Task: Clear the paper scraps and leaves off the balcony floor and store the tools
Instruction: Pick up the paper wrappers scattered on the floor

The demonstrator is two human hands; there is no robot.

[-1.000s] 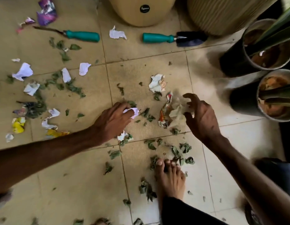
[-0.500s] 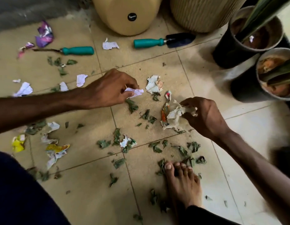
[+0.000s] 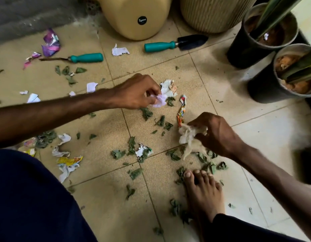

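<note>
Head view: the left hand (image 3: 135, 92) pinches a lilac scrap (image 3: 159, 100) between thumb and curled fingers. It has moved right since half a second ago, so the scrap now hangs against a printed scrap (image 3: 168, 88) lying on the floor (image 3: 264, 133). A second ago that hand was lower, pressing down on the lilac scrap among the leaves (image 3: 146, 113).

The right hand (image 3: 215, 132) stays clenched round a wad (image 3: 187, 134) of whitish paper, now held a little lower and closer to the foot (image 3: 203, 193). An orange strip (image 3: 181, 109) that half a second ago sat against the wad now lies mostly bare on the tile, its lower end just beside the wad.

Leaves and other scraps remain scattered where they were, most thickly between the hands and round the toes. The trowel (image 3: 175, 44) and the fork (image 3: 81, 58), both teal-handled, lie unmoved near the beige pot (image 3: 135, 16), with a white scrap (image 3: 119, 50) between them. Two black pots (image 3: 243, 49) stand at the right.
</note>
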